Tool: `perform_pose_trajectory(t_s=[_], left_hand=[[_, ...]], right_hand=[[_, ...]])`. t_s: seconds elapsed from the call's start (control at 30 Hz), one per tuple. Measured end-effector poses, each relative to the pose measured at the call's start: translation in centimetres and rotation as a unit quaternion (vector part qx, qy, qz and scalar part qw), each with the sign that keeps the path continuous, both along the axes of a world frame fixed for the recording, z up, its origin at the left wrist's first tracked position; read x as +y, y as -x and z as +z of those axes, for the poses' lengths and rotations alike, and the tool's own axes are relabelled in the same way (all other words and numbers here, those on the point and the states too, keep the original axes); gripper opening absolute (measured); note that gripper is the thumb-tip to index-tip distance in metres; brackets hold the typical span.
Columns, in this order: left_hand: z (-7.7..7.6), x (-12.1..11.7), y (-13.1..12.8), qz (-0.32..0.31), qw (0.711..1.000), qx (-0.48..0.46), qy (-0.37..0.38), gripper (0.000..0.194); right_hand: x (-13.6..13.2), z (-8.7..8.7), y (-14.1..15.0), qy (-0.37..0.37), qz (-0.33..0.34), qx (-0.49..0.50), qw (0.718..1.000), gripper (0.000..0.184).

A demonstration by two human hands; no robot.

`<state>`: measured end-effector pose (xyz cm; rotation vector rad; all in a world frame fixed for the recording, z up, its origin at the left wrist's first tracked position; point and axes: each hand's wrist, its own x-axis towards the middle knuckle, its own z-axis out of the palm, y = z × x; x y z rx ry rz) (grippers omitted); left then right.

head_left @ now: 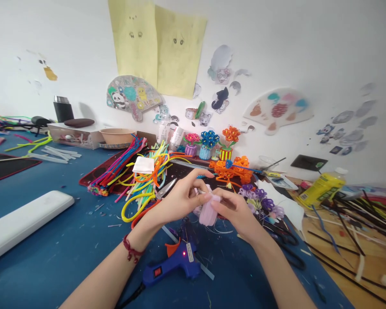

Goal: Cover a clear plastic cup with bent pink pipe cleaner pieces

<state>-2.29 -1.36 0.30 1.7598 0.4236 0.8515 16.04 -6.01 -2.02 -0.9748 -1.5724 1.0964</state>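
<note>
Both hands meet in front of me around a small pale pink fuzzy pipe-cleaner piece [208, 215], upright and roughly pot-shaped. My left hand [184, 194] pinches its upper part between thumb and fingers. On the other side, my right hand [236, 209] grips the upper right edge, thumb in front. Fingers cover part of the top. Below them on the blue table lies a blue hot glue gun [172, 262], its small red light lit. Scissors [166, 188] rest just left of my left hand, and purple pipe-cleaner flowers [260, 198] lie beyond my right hand.
Bundled coloured pipe cleaners [120, 165] lie at the back left. Finished flower pots [205, 150] stand by the wall, with orange flowers [236, 169] before them. A long white case [28, 221] is at left; a yellow bottle [323, 189] leans at right.
</note>
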Motion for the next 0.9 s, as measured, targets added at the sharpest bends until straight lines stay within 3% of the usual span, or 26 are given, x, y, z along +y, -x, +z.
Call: perform_pose_trajectory(t_s=[0.3, 0.77, 0.9], left_hand=[[0.02, 0.15, 0.29, 0.018, 0.997, 0.005, -0.075, 0.038], [0.12, 0.18, 0.23, -0.007, 1.000, 0.004, -0.009, 0.037], [0.18, -0.13, -0.01, 0.026, 0.997, 0.045, -0.052, 0.039]], right_hand=[[-0.13, 0.13, -0.37, -0.050, 0.017, -0.007, 0.999, 0.014], [-0.37, 0.34, -0.18, -0.008, 0.014, -0.001, 1.000, 0.012], [-0.02, -0.11, -0.38, -0.041, -0.026, -0.066, 0.997, 0.011]])
